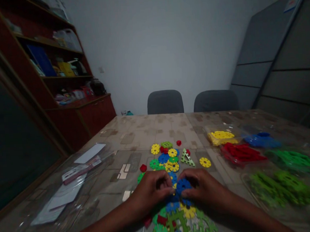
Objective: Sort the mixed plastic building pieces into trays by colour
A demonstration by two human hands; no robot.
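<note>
Blue toothed disc [183, 185] being pinched
Right hand [205, 188] is gripping it, left hand [151, 189] curling narrow against it; aligning slots looks best.

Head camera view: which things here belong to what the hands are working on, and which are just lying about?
In hand: blue disc, pinched between left hand and right hand; joined pieces beneath them; loose discs just beyond.
Lying about: yellow pile, red pile, green pile, untouched, likely spare stock; papers; chairs.
</note>
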